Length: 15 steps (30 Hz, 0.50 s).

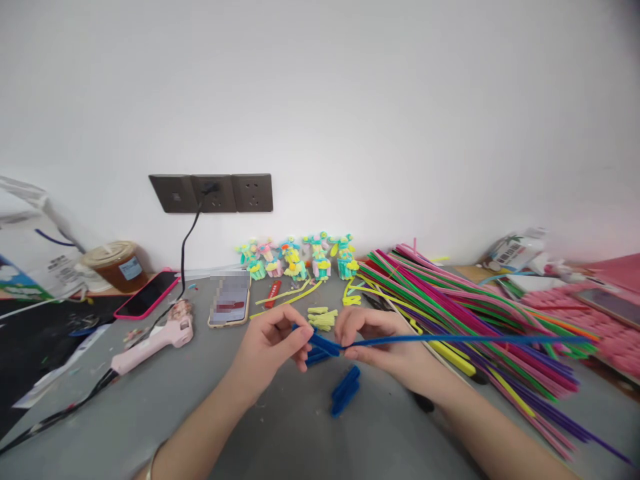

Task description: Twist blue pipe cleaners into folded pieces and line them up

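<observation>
A blue pipe cleaner (440,339) runs between my two hands, its left part folded and a long straight length reaching out to the right. My left hand (275,340) pinches the folded end between thumb and fingers. Near the fold, my right hand (385,337) grips the same pipe cleaner, fingers closed. Below my hands lies a bundle of folded blue pieces (345,391) on the grey mat. More blue pieces (316,357) sit just behind the fingers, partly hidden. Short pale yellow pieces (323,318) lie beyond my hands.
Several small colourful figures (320,257) stand along the wall. A large heap of pipe cleaners (465,300) spreads at right. On the left are a pink glue gun (150,345) with its cord, two phones (230,301) (147,295) and a lidded cup (117,267).
</observation>
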Tool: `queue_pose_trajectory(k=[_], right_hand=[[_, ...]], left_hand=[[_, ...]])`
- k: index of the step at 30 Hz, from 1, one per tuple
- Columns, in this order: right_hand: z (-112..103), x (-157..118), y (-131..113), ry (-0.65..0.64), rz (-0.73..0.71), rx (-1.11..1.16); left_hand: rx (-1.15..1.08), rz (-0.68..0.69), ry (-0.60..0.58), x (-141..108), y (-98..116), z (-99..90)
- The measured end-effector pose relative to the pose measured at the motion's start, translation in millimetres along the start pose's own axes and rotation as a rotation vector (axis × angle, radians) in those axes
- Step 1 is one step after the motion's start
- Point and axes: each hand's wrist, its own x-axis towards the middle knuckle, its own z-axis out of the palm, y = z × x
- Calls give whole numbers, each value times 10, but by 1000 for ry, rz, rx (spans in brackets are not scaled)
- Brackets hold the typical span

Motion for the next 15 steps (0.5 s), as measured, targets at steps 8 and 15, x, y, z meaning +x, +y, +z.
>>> queue_pose_trajectory(k=[8, 15], right_hand=[[-3, -15, -52, -102, 101, 105], [-18, -31, -8, -201, 163, 180]], left_hand=[[-64, -54, -37, -14, -3, 39], [-93, -79, -89, -39, 13, 51]])
